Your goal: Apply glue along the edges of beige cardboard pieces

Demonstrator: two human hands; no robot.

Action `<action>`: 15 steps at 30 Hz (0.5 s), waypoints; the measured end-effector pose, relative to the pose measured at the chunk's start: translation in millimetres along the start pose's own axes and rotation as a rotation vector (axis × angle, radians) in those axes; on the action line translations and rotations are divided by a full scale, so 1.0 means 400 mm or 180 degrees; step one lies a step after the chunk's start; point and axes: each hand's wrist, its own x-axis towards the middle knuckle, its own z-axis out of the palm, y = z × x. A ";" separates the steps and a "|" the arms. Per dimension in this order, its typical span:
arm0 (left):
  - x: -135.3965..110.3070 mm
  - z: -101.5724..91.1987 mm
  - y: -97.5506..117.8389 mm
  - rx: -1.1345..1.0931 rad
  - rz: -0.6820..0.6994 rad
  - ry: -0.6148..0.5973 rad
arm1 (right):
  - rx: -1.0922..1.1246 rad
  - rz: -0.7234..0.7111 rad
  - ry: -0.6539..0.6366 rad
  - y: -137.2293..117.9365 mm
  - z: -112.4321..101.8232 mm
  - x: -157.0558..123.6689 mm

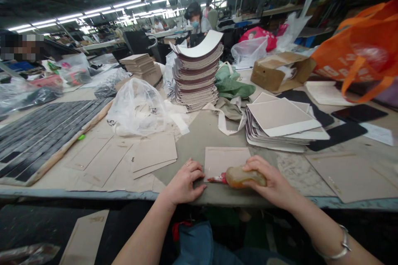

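A squeeze glue bottle [244, 177], amber and smeared, with a red nozzle, lies sideways in my right hand [269, 178], whose fingers wrap round it. Its tip points left, at the lower left part of a beige board [226, 158] on grey-green cloth. My left hand [188, 180] rests on the cloth at that board's left edge, fingers bent and thumb apart, with nothing visible in it. Left of this hand lie overlapping beige boards [155, 153]. Another board [354, 174] with brownish glue-like strips lies to the right.
Behind the hands stand a tall stack of curved boards [195, 78] and a pile of flat panels [280, 120]. A clear plastic bag [138, 105], an open cardboard box [270, 72], a phone [359, 113] and an orange bag [360, 49] surround them. Dark strips [52, 128] cover the left.
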 end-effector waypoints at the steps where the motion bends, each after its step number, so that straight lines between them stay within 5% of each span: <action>1: 0.000 0.000 0.000 0.0000 -0.0002 -0.0011 | 0.0013 0.0027 0.0095 0.005 0.005 0.003; 9: 0.005 -0.004 -0.003 -0.0027 0.0073 0.0004 | -0.0160 0.0160 0.0634 0.043 0.016 0.007; 15: 0.004 -0.004 -0.004 -0.0069 0.0071 0.0037 | 0.0230 -0.0015 -0.0005 0.028 0.014 0.005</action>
